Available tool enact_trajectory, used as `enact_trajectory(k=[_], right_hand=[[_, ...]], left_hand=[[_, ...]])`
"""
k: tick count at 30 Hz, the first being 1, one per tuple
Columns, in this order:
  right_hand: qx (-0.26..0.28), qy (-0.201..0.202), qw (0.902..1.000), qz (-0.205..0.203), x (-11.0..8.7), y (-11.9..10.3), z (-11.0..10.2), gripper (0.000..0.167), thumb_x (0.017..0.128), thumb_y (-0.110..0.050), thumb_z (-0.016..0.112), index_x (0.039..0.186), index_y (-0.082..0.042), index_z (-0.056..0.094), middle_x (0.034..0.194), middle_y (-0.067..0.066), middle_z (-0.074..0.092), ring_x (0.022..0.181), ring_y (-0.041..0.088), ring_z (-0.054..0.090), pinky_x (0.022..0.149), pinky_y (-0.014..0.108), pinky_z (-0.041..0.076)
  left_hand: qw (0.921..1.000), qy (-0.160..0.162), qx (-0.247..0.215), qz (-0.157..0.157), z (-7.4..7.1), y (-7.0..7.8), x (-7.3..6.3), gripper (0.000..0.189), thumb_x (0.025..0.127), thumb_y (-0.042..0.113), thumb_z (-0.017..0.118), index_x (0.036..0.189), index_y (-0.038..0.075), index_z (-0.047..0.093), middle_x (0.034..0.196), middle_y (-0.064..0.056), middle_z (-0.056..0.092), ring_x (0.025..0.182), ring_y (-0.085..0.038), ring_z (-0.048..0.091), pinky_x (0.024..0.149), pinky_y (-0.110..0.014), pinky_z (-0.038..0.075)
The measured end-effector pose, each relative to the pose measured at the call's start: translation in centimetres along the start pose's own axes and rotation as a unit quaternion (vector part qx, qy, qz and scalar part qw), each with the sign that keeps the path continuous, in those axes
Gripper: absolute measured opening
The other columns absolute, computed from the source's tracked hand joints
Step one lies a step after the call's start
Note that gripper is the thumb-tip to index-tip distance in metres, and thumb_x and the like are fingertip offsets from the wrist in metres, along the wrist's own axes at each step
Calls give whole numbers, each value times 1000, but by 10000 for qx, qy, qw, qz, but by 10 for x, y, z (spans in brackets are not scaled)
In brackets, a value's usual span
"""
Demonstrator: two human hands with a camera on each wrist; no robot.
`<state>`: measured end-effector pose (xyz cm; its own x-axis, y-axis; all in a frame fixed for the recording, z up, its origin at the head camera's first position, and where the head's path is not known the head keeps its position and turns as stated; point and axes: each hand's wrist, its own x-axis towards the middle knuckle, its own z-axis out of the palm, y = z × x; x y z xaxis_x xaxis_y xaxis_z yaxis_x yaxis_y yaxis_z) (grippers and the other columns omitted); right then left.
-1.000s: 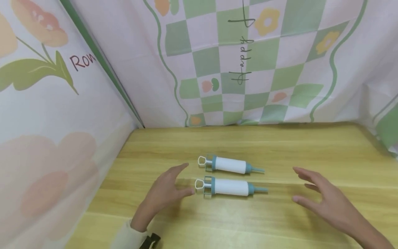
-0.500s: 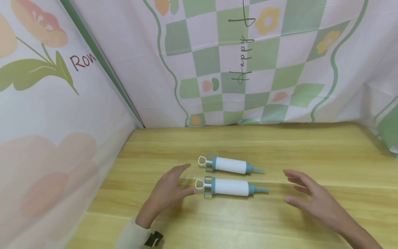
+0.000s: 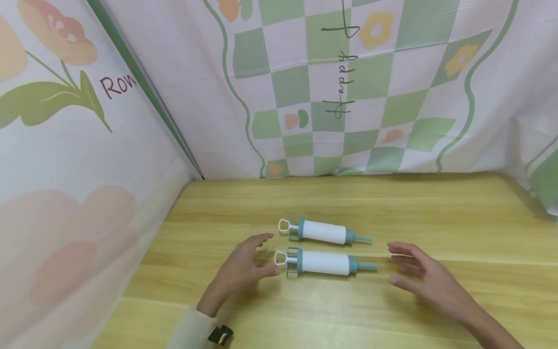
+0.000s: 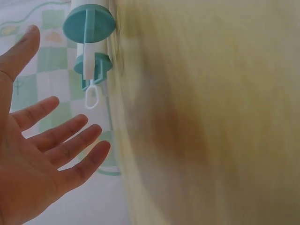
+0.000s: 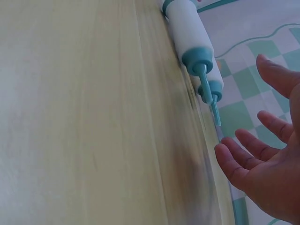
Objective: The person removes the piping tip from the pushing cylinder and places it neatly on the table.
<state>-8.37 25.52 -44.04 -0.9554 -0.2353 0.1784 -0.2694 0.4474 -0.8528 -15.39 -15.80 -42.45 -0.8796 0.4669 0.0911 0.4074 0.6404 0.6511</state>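
Two toy-like syringes with white barrels and teal ends lie side by side on the wooden table, handles to the left and nozzles to the right. The near syringe (image 3: 326,262) is closer to me; the far syringe (image 3: 324,231) lies just beyond it. My left hand (image 3: 241,264) is spread by the handle ends, its thumb tip close to the near syringe's white loop; whether it touches, I cannot tell. To the right of the nozzles, my right hand (image 3: 429,278) hovers apart from both, fingers loosely bent. In both wrist views the palms hold nothing.
The wooden table (image 3: 331,315) runs back to a white cloth with a green checked pattern (image 3: 327,116). A flower-printed cloth (image 3: 87,194) hangs along the left side. A black band with a clasp (image 3: 221,334) sits at the left sleeve.
My right hand has moved left toward the nozzles. My left hand has shifted slightly right toward the handle ends. Both syringes lie where they were.
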Motion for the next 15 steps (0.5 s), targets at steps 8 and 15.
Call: enact_trajectory(k=[8,15], right_hand=[[-19,-88,9999,-55,2,1,4,58,91,-7,73,142,-1,45,136,24,53,114,7,59,88,17,49],[163,-119,9997,-132,4,1,14,60,90,-7,74,142,0,45,135,25,54,116,7,58,88,21,51]], left_hand=[[9990,-350,-273,-51,10,-2,5,88,77,42,86,148,12,44,146,-12,48,128,-32,49,102,-52,44],[9986,-381,-363,-42,16,2,9,90,76,35,88,151,16,42,149,-6,46,129,-27,48,103,-48,44]])
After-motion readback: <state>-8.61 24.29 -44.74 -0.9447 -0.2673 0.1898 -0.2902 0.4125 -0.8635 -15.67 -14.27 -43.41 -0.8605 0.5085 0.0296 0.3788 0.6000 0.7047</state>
